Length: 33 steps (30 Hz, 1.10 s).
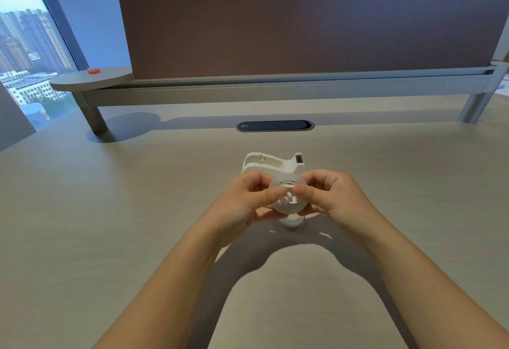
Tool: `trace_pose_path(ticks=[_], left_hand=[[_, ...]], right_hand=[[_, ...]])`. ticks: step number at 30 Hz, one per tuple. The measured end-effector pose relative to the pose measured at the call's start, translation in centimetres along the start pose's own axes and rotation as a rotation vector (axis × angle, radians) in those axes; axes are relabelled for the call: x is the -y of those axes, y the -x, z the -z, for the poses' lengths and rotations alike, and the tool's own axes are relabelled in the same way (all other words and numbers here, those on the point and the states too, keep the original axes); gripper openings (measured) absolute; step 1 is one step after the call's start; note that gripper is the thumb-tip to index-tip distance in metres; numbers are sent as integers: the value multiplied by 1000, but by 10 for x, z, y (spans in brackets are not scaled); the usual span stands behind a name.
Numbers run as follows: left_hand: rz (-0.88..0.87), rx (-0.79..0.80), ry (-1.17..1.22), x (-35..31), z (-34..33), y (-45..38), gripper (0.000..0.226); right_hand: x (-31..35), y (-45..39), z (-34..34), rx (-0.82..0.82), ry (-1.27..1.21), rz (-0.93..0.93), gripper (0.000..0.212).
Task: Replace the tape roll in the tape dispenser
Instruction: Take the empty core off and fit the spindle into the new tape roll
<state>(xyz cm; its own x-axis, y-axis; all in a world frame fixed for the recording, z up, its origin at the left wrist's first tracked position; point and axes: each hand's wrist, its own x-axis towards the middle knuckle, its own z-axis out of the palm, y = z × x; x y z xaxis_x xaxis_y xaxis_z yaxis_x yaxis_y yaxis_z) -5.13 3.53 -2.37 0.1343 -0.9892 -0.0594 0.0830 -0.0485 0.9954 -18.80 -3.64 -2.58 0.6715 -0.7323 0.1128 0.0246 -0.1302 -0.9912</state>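
Both hands, left [249, 197] and right [327, 196], pinch the translucent white tape roll [287, 197] above the pale surface [110, 211]; the white plastic tape dispenser [271, 162] sits empty just behind, loading not yet done.

Both forearms are bare all the way down to the bottom edge of the shot, so no sleeves, cuffs or gloves anywhere. The left hand [242, 197] and right hand [330, 194] are plain too: no rings, no watch, no bracelet or strap on either wrist that I can spot. Nails look short and unpainted on the thumbs, which are the only ones facing the camera clearly, and the rest of the fingers are too curled in to say much about.
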Motion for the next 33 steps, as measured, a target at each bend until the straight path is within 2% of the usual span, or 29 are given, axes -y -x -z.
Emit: trace_pose_path(ticks=[1, 8, 19, 28, 30, 33], left_hand=[[1, -8, -12, -1, 0, 0, 3], [-46, -72, -109, -1, 1, 0, 13], [-209, -228, -220, 4, -5, -2, 16], [-147, -151, -113, 8, 2, -6, 13], [-170, -189, -181, 6, 6, -7, 14], [-236, -290, -281, -1, 17, -13, 14]], right_hand=[[0, 0, 1, 2, 4, 1, 10], [-1, 0, -3, 6, 28, 49, 13], [-10, -2, -10, -126, 174, 180, 23], [-15, -5, -13, -128, 157, 204, 23], [-15, -8, -14, -140, 195, 189, 20], [-14, -16, -11, -224, 344, 197, 31]])
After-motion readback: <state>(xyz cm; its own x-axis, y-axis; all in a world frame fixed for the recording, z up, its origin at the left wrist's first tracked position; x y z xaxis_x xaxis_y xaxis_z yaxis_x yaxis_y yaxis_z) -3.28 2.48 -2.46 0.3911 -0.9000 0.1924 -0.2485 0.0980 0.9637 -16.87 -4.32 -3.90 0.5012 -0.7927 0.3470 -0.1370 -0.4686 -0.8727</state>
